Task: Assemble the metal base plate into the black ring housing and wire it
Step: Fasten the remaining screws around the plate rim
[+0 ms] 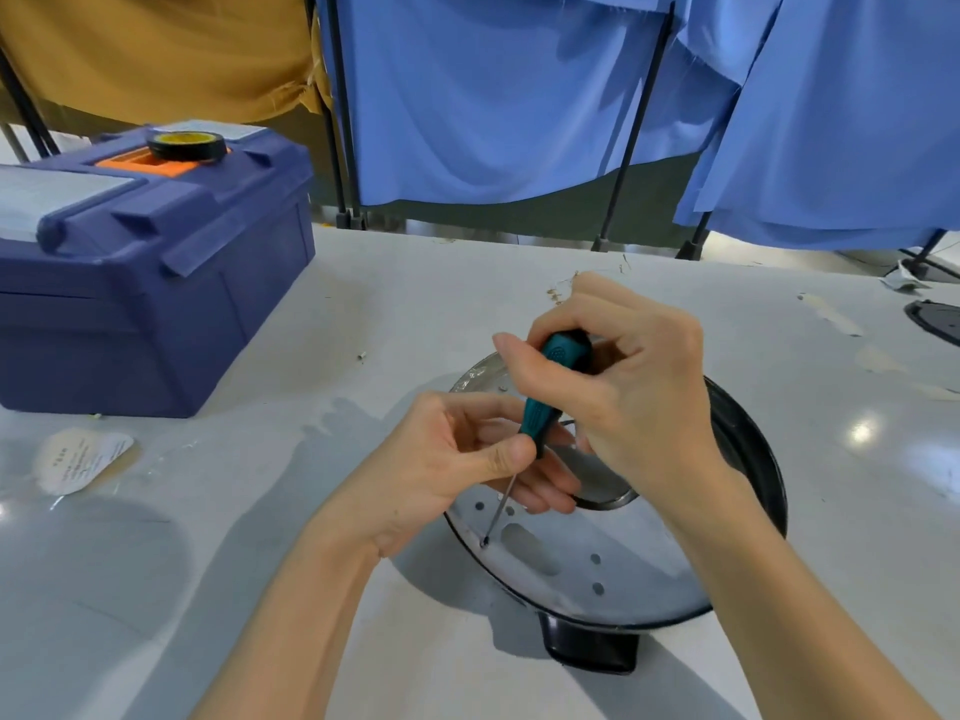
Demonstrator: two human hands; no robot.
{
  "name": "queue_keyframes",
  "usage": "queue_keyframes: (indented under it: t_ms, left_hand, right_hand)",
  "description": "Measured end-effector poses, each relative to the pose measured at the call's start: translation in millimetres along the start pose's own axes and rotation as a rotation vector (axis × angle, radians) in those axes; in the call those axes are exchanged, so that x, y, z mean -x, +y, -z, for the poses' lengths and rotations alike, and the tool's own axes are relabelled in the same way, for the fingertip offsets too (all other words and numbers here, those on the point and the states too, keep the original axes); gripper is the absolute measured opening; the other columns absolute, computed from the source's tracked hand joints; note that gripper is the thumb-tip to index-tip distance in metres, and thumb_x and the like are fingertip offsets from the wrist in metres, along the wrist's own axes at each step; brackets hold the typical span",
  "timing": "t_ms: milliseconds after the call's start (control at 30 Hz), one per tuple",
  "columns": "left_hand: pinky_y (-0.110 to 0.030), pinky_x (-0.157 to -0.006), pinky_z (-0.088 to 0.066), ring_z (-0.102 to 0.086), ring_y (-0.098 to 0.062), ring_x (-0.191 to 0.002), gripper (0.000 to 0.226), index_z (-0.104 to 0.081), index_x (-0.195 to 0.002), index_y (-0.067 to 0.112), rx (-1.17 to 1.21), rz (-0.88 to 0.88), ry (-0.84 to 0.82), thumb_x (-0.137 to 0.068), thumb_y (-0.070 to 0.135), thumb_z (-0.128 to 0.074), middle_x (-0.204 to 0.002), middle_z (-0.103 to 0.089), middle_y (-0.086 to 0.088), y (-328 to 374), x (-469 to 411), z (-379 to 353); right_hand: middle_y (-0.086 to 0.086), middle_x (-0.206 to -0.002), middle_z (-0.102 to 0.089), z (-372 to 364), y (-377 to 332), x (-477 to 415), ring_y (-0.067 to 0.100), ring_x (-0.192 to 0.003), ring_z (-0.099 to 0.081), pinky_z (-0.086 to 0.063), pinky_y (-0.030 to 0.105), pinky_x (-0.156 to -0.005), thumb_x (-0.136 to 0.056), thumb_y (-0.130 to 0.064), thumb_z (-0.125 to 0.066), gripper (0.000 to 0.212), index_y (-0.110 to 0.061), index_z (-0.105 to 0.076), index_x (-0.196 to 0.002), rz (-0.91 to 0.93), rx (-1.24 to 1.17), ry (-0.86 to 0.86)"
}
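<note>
A round metal base plate point(582, 569) with several small holes and an oblong slot lies inside the black ring housing point(753, 459) on the white table. My right hand point(628, 387) grips the top of a teal-and-black screwdriver point(545, 392). My left hand point(462, 465) pinches the lower end of its handle between thumb and fingers. The thin shaft slants down, and its tip sits in a hole at the plate's left rim. The hands hide the middle of the plate.
A blue plastic toolbox point(150, 283) stands at the left with a black tape roll point(187, 146) on its lid. A paper label point(78, 459) lies in front of it. Another black part point(935, 319) shows at the right edge. Blue and yellow cloth hangs behind.
</note>
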State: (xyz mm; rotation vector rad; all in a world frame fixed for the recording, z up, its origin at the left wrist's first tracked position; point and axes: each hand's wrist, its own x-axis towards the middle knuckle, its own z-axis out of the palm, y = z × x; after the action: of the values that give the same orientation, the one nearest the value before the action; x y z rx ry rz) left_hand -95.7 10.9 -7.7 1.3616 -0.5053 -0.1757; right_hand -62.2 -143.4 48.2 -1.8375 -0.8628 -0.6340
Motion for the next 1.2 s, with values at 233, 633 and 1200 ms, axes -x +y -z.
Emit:
queue_keyframes:
  t_ms: [233, 633, 1200]
  left_hand:
    - [-0.04, -0.077, -0.059, -0.073, -0.039, -0.084, 0.034, -0.064, -0.117, 0.006, 0.009, -0.003, 0.033, -0.091, 0.028, -0.067, -0.093, -0.073, -0.023, -2.8, -8.6, -4.1]
    - [-0.036, -0.078, -0.057, -0.072, -0.033, -0.085, 0.038, -0.071, -0.107, 0.009, 0.092, -0.111, 0.067, -0.073, 0.022, -0.082, -0.094, -0.072, -0.01, -0.7, -8.8, -2.9]
    - [-0.035, -0.077, -0.058, -0.073, -0.035, -0.085, 0.032, -0.074, -0.098, 0.008, 0.123, -0.043, 0.079, -0.072, 0.027, -0.076, -0.085, -0.073, -0.009, 0.8, -9.1, -1.9]
  right_hand:
    - [0.007, -0.058, -0.054, 3.3, 1.7, 0.3, 0.017, -0.052, -0.049, -0.038, 0.026, -0.05, -0.076, -0.036, -0.082, 0.041, -0.001, -0.064, -0.063, -0.055, -0.009, 0.013]
    - [0.012, -0.064, -0.066, 8.2, -3.3, -4.3, 0.018, -0.037, -0.053, -0.047, 0.034, -0.036, -0.077, -0.025, -0.078, 0.02, -0.005, -0.073, -0.078, -0.166, -0.352, -0.212]
    - [0.012, -0.057, -0.054, -4.5, -0.3, -7.0, 0.017, -0.041, -0.054, -0.046, 0.033, -0.038, -0.081, -0.026, -0.079, 0.032, 0.0, -0.063, -0.071, -0.157, -0.205, -0.13]
